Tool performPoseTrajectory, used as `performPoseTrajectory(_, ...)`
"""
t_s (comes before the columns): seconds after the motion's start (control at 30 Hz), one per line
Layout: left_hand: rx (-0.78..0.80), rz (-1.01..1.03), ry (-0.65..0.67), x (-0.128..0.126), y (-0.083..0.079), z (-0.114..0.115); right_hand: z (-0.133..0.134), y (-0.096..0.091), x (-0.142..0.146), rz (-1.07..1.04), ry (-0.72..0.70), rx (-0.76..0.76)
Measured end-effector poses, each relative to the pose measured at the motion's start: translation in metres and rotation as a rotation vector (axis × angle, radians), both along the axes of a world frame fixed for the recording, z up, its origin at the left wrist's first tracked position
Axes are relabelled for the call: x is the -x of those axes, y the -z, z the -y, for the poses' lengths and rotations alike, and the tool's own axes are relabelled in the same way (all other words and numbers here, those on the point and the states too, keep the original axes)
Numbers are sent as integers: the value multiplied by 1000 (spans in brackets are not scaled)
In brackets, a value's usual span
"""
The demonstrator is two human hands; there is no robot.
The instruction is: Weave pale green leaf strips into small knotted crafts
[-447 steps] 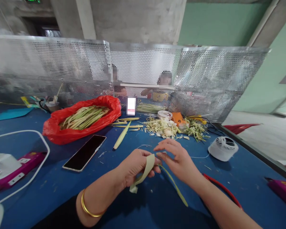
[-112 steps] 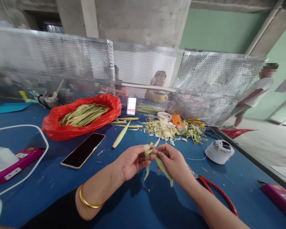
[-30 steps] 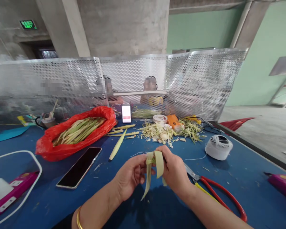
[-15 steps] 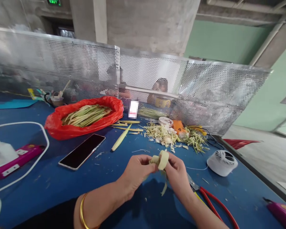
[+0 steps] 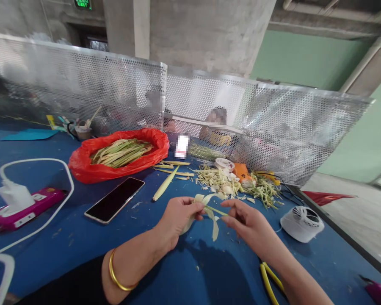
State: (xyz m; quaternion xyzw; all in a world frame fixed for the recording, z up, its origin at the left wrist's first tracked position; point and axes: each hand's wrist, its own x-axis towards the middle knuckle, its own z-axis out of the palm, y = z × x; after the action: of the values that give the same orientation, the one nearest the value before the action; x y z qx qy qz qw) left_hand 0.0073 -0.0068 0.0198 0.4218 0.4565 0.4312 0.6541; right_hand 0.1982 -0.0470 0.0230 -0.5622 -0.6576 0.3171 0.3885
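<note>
Over the blue table (image 5: 82, 241), my left hand (image 5: 177, 217) is closed in a pinch on a pale green leaf strip (image 5: 209, 208) that is partly folded, one end hanging down. My right hand (image 5: 248, 221) pinches a thin part of the same strip and holds it out to the right. A gold bangle sits on my left wrist. A red plastic bag (image 5: 120, 163) full of long green leaf strips lies at the back left. A pile of leaf trimmings (image 5: 233, 183) lies behind my hands.
A black phone (image 5: 114, 199) lies left of my hands, a small white fan (image 5: 302, 217) to the right. Yellow-handled pliers (image 5: 269, 283) lie under my right forearm. A pink device with a white plug (image 5: 22, 202) is far left. People sit behind a perforated metal screen (image 5: 273, 127).
The strip, rolled into a tight coil between both hands half a second ago, is now opened out. My right hand has drawn away to the right. The camera has tilted slightly.
</note>
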Motion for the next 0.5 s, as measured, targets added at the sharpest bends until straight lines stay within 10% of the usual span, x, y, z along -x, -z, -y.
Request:
performPoseTrajectory(0.23, -10, 31, 59, 1, 5, -2, 13, -8, 8, -589, -328, 122)
performPoseTrajectory(0.5, 18, -55, 128, -3, 7, -1, 7, 0, 11, -430, -35, -253)
